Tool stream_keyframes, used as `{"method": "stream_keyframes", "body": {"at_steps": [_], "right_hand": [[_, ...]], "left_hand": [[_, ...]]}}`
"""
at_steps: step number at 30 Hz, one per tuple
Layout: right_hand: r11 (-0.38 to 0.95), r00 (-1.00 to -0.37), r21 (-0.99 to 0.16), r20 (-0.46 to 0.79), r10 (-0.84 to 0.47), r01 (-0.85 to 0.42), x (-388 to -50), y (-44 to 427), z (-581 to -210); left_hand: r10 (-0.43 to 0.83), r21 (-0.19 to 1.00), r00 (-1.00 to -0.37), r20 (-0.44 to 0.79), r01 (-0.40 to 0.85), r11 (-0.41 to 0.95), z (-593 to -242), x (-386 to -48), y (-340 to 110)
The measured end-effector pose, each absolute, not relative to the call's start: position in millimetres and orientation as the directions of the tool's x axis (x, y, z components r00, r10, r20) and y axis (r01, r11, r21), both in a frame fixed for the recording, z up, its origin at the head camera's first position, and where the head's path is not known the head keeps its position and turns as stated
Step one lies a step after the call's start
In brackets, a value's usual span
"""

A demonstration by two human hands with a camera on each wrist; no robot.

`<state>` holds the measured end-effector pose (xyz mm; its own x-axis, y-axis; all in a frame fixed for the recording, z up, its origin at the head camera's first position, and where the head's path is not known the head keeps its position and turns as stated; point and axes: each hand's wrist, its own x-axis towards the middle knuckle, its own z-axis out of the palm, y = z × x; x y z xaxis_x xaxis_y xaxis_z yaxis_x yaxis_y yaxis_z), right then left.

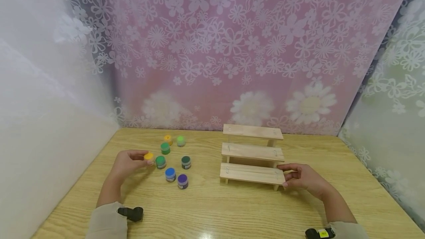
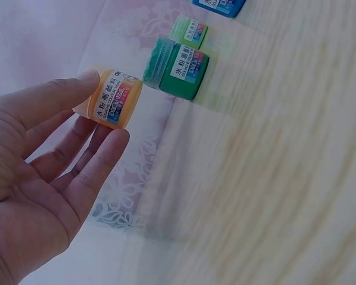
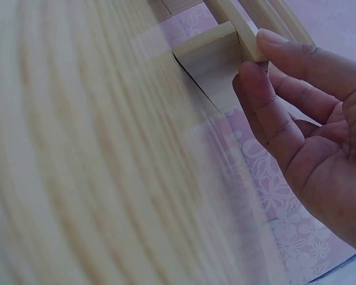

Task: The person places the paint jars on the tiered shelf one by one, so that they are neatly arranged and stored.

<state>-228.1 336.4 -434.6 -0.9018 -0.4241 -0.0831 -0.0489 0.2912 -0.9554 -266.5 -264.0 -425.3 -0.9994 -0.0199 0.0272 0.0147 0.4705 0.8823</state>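
My left hand (image 1: 124, 165) pinches a small yellow-orange gouache paint jar (image 2: 116, 100) between thumb and fingers. Beside that jar stands a green paint jar (image 1: 161, 162). On the right stands a three-tier wooden step shelf (image 1: 251, 173) in pale bare wood. Its lowest plank is gripped at the right end by my right hand (image 1: 307, 180). In the right wrist view, the thumb and index finger lie against the corner of the plank (image 3: 243, 32); the shelf's upper part is cut off there.
Around the left hand stand another green jar (image 1: 165, 148), a yellow-orange jar (image 1: 168, 140), a light green jar (image 1: 180, 141), a dark green jar (image 1: 186, 162), a blue jar (image 1: 170, 174) and a purple jar (image 1: 182, 181). A flowered curtain (image 1: 212, 47) hangs behind the wooden table (image 1: 206, 209).
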Motion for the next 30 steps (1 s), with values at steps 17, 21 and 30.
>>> {"method": "stream_keyframes", "body": {"at_steps": [17, 21, 30], "right_hand": [[0.268, -0.901, -0.962, -0.077, -0.427, -0.045, -227.7, 337.3, -436.4], [0.263, -0.901, -0.964, -0.075, -0.428, -0.045, -227.1, 336.9, -435.5], [0.278, -0.904, -0.96, -0.085, -0.418, -0.038, -226.3, 335.9, -433.7]], "left_hand": [[-0.013, 0.878, -0.995, 0.099, 0.081, 0.472, -409.8, -262.0, -251.7], [-0.003, 0.865, -0.992, 0.125, 0.108, 0.489, -406.2, -260.9, -245.3], [0.024, 0.853, -0.981, 0.192, 0.179, 0.49, -399.8, -259.5, -231.8]]}}
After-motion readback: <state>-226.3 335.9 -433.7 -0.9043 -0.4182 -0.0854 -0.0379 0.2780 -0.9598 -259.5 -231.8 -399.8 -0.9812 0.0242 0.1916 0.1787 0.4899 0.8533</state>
